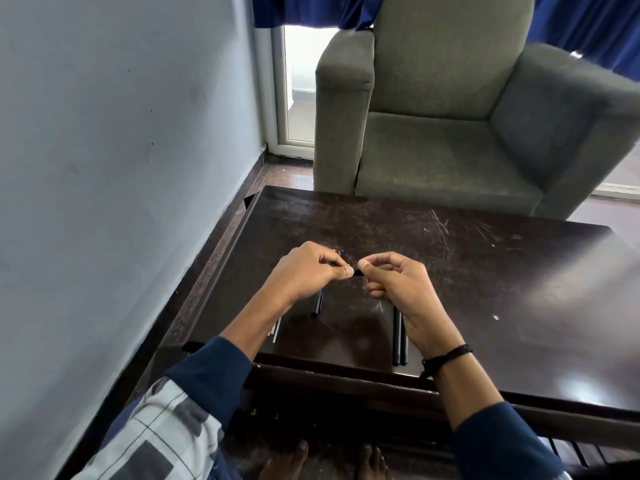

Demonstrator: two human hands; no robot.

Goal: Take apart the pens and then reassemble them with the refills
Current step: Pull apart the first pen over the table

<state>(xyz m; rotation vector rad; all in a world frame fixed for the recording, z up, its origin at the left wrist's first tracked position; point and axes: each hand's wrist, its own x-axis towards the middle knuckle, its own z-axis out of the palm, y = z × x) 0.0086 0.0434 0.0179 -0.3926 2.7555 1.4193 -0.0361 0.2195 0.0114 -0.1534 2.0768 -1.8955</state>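
Pen piece (357, 271): short black part, mostly hidden; held over the tabletop (485, 271), nearer its near edge, bridging both hands.
Risk: probably a pull or twist from both ends; the piece could slip free, drop and roll off the near edge.
Left hand (304, 268): thumb and forefinger pinch its left end; other fingers curled.
Right hand (398, 285): pinches its right end; thumb tips nearly meet.
Short black part (317, 304): on the tabletop, just nearside of the left hand.
Barrels (399, 337): two side by side at the near edge, beside the right wrist; a forearm sweep could knock them off.
Refills (276, 330): thin, pale, by the left forearm.
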